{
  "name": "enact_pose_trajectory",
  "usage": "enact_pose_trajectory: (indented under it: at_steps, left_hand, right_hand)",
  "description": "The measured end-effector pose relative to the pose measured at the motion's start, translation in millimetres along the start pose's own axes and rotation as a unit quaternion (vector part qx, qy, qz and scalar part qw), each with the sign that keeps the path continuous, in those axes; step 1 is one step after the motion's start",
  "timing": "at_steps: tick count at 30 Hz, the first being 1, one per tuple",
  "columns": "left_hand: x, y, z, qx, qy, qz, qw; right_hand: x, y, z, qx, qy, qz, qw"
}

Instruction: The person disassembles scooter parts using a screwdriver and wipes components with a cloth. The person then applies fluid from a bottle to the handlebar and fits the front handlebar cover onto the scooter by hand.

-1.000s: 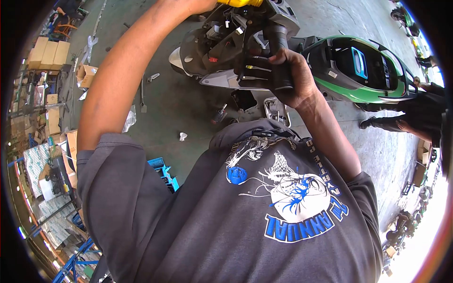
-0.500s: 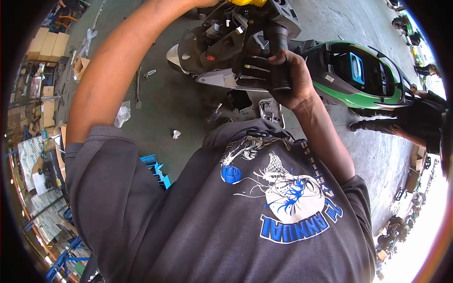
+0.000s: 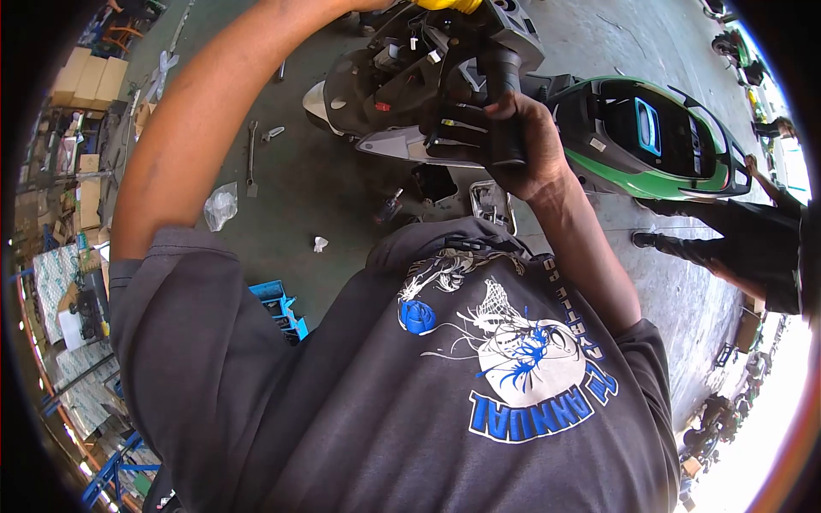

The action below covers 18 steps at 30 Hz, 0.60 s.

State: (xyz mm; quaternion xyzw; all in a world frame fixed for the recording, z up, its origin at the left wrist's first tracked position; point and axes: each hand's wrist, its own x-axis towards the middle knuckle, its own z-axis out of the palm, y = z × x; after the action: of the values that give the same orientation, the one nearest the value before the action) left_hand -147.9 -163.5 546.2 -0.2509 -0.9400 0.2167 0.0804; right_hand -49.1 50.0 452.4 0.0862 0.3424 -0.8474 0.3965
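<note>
My right hand [image 3: 530, 141] is wrapped round a black handlebar grip [image 3: 506, 141], its thumb across the near side and its fingers reaching left into shadow. The grip belongs to a partly stripped scooter [image 3: 410, 73] with exposed wiring and a pale lower panel [image 3: 398, 145]. My left arm stretches to the top edge, where only a sliver of my left hand [image 3: 372, 4] shows. Its fingers are out of frame. Close to it is a bright yellow object [image 3: 449, 5], also cut off.
A green and black scooter [image 3: 658, 141] with its seat compartment exposed stands at right, a person [image 3: 727, 235] beside it. On the floor lie a wrench [image 3: 251, 162], a plastic bag [image 3: 221, 207], a blue toolbox [image 3: 278, 308] and a tray [image 3: 492, 205]. Cardboard boxes [image 3: 90, 81] are at left.
My view and left arm have shifted slightly. My right hand stays on the handlebar grip. The person at right has moved, with an arm now reaching to the green scooter's rear.
</note>
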Motion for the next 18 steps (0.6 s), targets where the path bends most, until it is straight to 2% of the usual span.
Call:
enact_pose_trajectory:
  at_steps: [8,14,18]
  left_hand:
    - [0.0,-3.1,14.6,0.012,0.057,0.014,0.998]
    - [-10.2,11.5,-20.5,0.032,0.018,0.000,0.999]
    - [-6.1,7.1,-11.8,0.027,0.024,0.003,0.999]
  right_hand:
    - [-0.1,0.3,0.7,-0.004,-0.005,-0.009,1.000]
    - [1.5,1.2,-1.7,-0.003,-0.024,-0.011,1.000]
    - [2.2,2.4,-6.5,-0.023,-0.004,-0.006,1.000]
